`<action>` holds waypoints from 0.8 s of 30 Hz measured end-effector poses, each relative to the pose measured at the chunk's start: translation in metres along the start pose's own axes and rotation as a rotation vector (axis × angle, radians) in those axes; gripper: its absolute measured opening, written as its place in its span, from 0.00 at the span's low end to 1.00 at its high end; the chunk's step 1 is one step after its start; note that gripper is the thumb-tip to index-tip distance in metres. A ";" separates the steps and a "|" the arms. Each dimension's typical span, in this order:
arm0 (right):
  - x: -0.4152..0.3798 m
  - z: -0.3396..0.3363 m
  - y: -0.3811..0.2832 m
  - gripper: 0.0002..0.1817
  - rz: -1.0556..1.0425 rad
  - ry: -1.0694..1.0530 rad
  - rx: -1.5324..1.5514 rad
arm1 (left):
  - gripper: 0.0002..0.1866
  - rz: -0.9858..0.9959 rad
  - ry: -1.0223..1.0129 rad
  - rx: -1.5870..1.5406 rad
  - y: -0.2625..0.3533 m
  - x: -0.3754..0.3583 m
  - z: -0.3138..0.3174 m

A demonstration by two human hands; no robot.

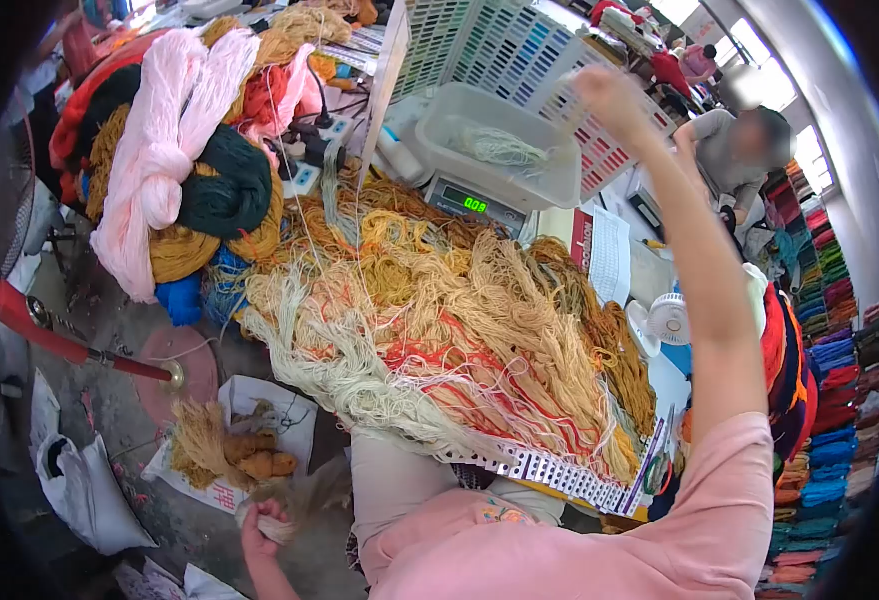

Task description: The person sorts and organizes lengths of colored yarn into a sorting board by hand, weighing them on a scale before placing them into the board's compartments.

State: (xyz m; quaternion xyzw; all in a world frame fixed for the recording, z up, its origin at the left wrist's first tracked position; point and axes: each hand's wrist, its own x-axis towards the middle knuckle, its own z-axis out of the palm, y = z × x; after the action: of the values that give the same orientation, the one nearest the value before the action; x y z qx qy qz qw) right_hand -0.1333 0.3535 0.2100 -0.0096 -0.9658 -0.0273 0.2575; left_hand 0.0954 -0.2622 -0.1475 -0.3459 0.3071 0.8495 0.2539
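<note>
My left hand (257, 528), low at the left, is closed around a bundle of beige yarn (277, 522) whose loose end is blurred. My right hand (607, 98) is raised above the far right rim of a translucent plastic tub (429, 128). Its fingers look bent together; what they hold, if anything, is too blurred to make out. Pale green-white yarn (507, 148) lies in the tub. Beneath the tub, a digital scale (479, 208) shows green digits reading about 0.09. Before me spreads a large heap of tan, gold, red and cream yarn (439, 300).
Pink and dark green skeins (149, 190) hang at the left. Colour sample boards (489, 50) stand behind the tub. A small white fan (667, 318) sits right of the heap. A red pole (69, 345) crosses the left side. Another person (734, 150) sits at the upper right.
</note>
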 end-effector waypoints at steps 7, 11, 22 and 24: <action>-0.124 0.087 -0.040 0.09 0.102 -0.447 -0.086 | 0.10 -0.211 -0.323 0.219 -0.010 -0.020 0.082; -0.179 0.080 -0.062 0.13 0.400 0.031 0.580 | 0.16 -0.260 -0.764 0.139 -0.016 -0.035 0.154; -0.166 0.113 -0.095 0.26 0.176 -0.277 0.421 | 0.07 -0.474 -0.874 0.429 -0.056 -0.039 0.245; -0.146 0.127 -0.097 0.30 0.377 -0.425 0.341 | 0.09 -0.526 -0.775 0.434 -0.058 -0.043 0.231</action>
State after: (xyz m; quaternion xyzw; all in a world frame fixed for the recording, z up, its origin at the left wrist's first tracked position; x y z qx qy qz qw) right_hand -0.0727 0.2633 0.0224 -0.1504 -0.9699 0.1853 0.0485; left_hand 0.0604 -0.0704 -0.0033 -0.0106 0.2621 0.7395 0.6199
